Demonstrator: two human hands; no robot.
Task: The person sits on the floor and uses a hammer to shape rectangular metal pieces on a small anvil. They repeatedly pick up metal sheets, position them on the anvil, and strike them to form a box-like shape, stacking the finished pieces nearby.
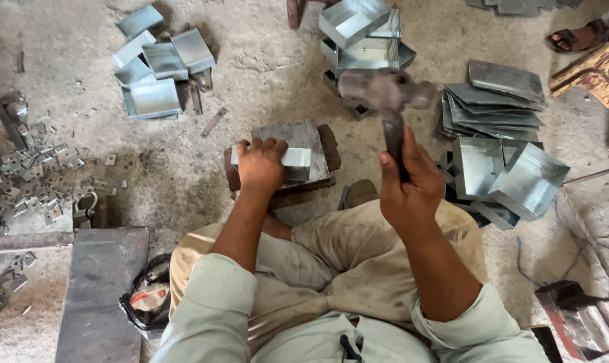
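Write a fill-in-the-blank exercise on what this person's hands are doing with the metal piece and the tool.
1. The right hand grips a raised ____ by its handle.
2. The left hand presses a folded sheet-metal piece onto a metal ____ on the floor.
3. Flat metal sheets lie stacked on the person's ____ side.
4. The small metal brackets lie scattered on the person's ____ side.

Missing words: hammer; block; right; left

The floor (pixel 264 60) was rough, dusty grey concrete under soft, even light. A dark flat slab (pixel 103 289) lay at lower left. A worn wooden furniture edge (pixel 596 74), possibly a bench, entered at upper right
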